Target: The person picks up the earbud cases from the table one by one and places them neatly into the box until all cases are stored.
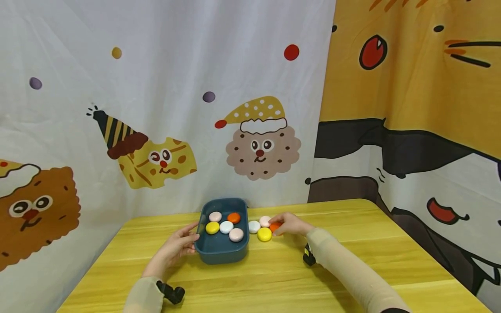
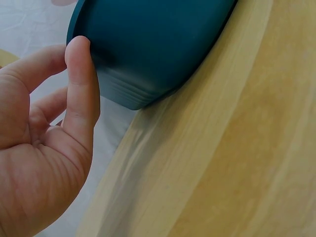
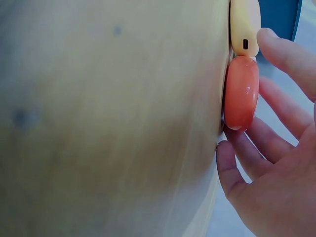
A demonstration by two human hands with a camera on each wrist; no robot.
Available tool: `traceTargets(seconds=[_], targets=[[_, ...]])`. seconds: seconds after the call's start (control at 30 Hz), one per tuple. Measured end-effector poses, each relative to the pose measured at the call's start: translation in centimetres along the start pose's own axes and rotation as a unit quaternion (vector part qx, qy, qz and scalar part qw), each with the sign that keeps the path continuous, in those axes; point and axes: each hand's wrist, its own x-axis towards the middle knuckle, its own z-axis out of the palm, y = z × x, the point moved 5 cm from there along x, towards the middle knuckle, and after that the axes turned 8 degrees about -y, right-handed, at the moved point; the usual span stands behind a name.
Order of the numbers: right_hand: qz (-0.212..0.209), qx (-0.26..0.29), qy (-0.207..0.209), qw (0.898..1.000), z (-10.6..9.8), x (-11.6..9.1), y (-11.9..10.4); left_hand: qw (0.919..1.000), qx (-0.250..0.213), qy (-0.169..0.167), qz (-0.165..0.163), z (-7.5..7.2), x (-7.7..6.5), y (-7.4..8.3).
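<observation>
My left hand point(image 1: 181, 244) holds the left side of a blue rectangular bin point(image 1: 222, 257), thumb at its rim, fingers partly hidden behind the wall in the left wrist view. Glossy rounded discs lie inside: an orange point(image 1: 234, 218), a yellow point(image 1: 212, 228), a white point(image 1: 226, 227) and two pale pink ones. Beside an orange disc point(image 3: 242, 93) on the table is my right hand point(image 1: 291, 224), its fingers spread loosely about it and some behind it. Touching that disc is a yellow disc point(image 1: 264, 234) with a small dark slot in its edge. A white disc point(image 1: 254, 227) and pale pink disc point(image 1: 265, 221) sit close by.
The wood-grain table point(image 1: 250, 284) ends at a white curtain point(image 1: 176, 52) with cartoon prints just behind the bin. Another printed curtain point(image 1: 415, 100) hangs along the right. Black devices point(image 1: 170, 292) are strapped at both wrists.
</observation>
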Motion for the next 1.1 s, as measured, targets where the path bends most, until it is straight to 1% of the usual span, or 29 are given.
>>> traceTargets(seconds=[0.1, 0.4, 0.63, 0.8, 1.1], targets=[[0.000, -0.004, -0.007, 1.000, 0.09, 0.18, 0.09, 1.0000, 0.001, 0.004, 0.000, -0.11, -0.11, -0.06], [0.000, -0.015, -0.018, 1.000, -0.11, 0.35, 0.63, 0.9999, 0.010, 0.002, 0.000, -0.15, -0.06, 0.05], [0.006, -0.010, -0.008, 1.000, -0.40, 0.47, 1.00, 1.0000, 0.009, 0.004, 0.000, -0.10, -0.08, 0.10], [0.006, -0.011, -0.005, 1.000, -0.53, 0.30, 0.86, 1.0000, 0.003, 0.004, 0.000, -0.05, -0.05, 0.12], [0.000, -0.027, -0.005, 1.000, -0.54, 0.35, 0.82, 1.0000, 0.005, 0.001, 0.001, -0.01, -0.19, 0.20]])
